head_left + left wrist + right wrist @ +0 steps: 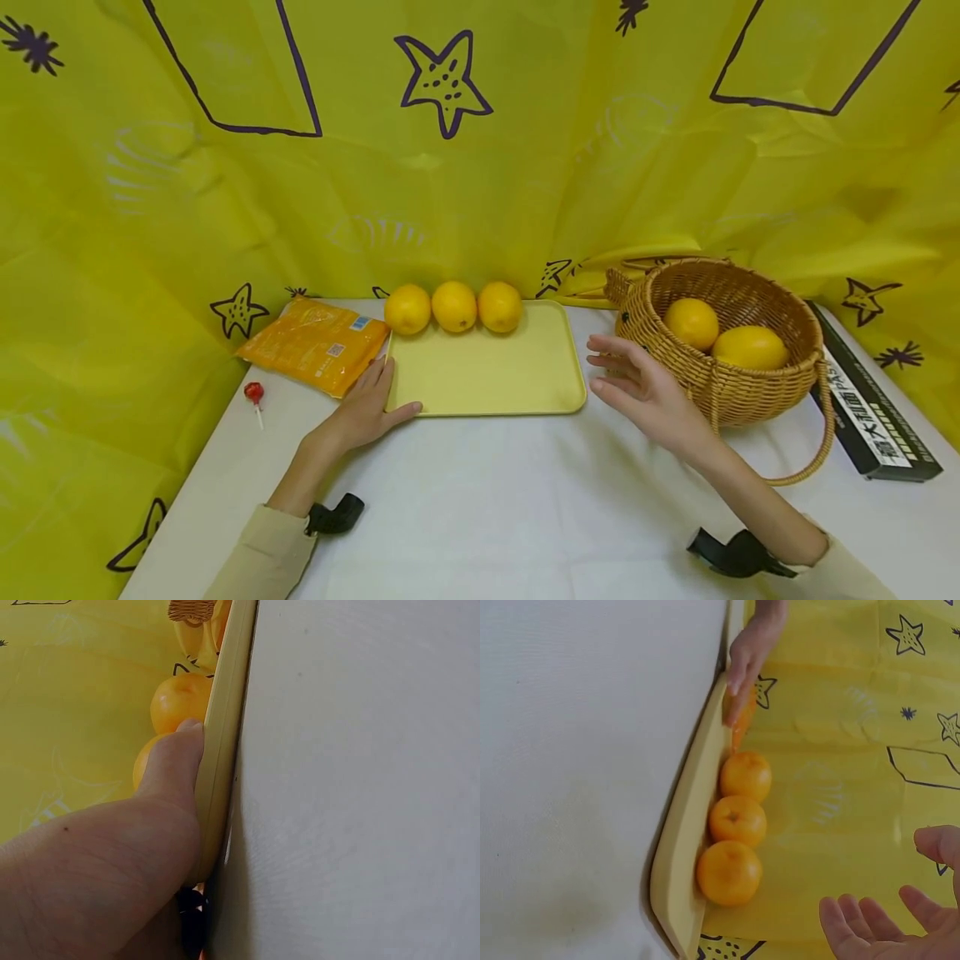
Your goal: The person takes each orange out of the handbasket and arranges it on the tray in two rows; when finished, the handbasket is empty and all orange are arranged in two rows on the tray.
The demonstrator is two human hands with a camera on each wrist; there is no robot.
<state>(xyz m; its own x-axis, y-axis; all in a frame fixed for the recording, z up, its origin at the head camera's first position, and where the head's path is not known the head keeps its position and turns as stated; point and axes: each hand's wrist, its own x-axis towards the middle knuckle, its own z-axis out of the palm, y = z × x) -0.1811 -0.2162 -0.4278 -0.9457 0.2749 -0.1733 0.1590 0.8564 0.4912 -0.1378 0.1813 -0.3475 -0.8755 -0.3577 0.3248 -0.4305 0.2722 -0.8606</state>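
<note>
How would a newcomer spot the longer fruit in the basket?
On the white table, find the brown wicker basket near the right hand. Inside, the long fruit lies to the right in the head view. Its oval, lemon-like shape sets it apart from the round fruit next to it.

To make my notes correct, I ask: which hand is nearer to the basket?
Right. The right hand is by the near left side of the basket; the left hand is farther left, at the near left corner of the tray.
</note>
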